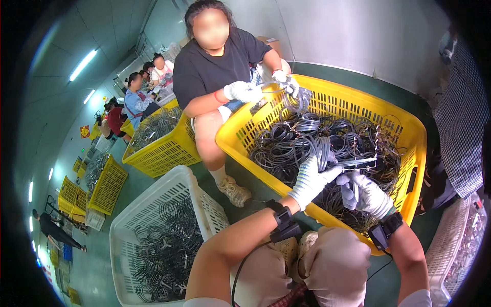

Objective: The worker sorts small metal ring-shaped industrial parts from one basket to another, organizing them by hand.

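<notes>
Head view. Left hand (316,178), gloved, appears closed around a grey cable coil (323,149) above the near part of the yellow slotted crate (419,146). Right hand (367,194), gloved, just beside it, fingers bent by the loose cable ends; cannot tell whether they grip anything. Hands close together, one coil between them.

Progress, as judged: mid-job, one coil being handled, nothing about it plainly finished. The yellow slotted crate is heaped with looped cables (279,148), so much seems left if that is the supply. White basket (200,207), to the left, holds many dark coils (169,250); possibly done pieces, but cannot tell which container is which.

Co-worker (220,71) opposite holds a cable between gloved hands over the same crate, apparently sharing the work.
</notes>
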Tool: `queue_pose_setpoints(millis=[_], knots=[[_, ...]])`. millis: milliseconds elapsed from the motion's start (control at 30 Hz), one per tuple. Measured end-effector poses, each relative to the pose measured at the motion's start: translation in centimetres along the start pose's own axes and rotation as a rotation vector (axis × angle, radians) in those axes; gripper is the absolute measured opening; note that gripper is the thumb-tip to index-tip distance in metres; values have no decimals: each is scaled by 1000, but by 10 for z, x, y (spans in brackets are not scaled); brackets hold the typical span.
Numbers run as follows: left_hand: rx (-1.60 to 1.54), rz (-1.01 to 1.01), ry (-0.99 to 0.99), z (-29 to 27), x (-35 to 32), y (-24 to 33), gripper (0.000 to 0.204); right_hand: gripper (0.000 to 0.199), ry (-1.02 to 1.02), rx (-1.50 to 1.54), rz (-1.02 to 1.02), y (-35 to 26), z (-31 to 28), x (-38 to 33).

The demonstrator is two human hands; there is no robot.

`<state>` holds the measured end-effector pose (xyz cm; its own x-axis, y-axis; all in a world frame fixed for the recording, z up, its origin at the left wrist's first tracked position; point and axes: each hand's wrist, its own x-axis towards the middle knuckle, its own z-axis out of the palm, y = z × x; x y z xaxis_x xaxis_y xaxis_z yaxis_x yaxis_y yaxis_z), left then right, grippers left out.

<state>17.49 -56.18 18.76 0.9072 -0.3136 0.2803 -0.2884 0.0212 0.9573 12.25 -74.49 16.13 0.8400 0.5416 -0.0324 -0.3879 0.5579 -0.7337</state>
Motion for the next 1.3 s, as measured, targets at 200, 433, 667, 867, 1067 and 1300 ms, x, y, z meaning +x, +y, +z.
queue_pose_setpoints(millis=[200,433,667,867,1067,1300], knots=[[61,75,-31,-1,-1,-4,24,27,214,-183,-33,5,-11,9],[6,-40,-19,10,-1,2,17,26,257,-283,-4,-3,-12,-6],[-229,-158,102,-23,6,7,10,27,215,-192,-52,1,-12,10],[-591,-402,150,-32,14,-10,28,31,167,-162,-59,-5,-19,-2],[-514,-295,189,-45,13,-11,24,21,83,-260,-101,-5,-21,-5],[-379,-460,-85,-35,-6,-3,27,26,62,-244,-252,0,-17,3]])
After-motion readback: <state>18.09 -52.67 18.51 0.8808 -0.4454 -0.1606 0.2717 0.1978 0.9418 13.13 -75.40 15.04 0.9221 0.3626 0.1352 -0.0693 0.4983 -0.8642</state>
